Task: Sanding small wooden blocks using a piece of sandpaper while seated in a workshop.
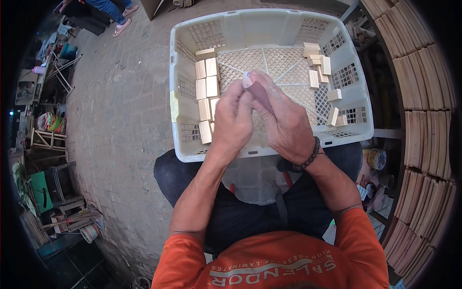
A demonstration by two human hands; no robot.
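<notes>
My right hand [290,121] grips a folded piece of reddish-brown sandpaper [260,95], its pale printed backing turned up at the far end. Against it, my left hand [234,117] has its fingers curled in; whatever they may hold is hidden. Both hands are raised over a white plastic crate [252,153] with a lattice floor. Small pale wooden blocks [212,86] stand in neat rows along the crate's left side. On the right side, several loose blocks [325,65] lie scattered, some leaning on one another.
The crate's near edge is at my knees. Close on the right rises a rack of stacked wooden strips [420,79]. Grey paving [119,97] stretches out to the left, with clutter and a green panel [40,192] beyond. A person's legs [114,12] show at top left.
</notes>
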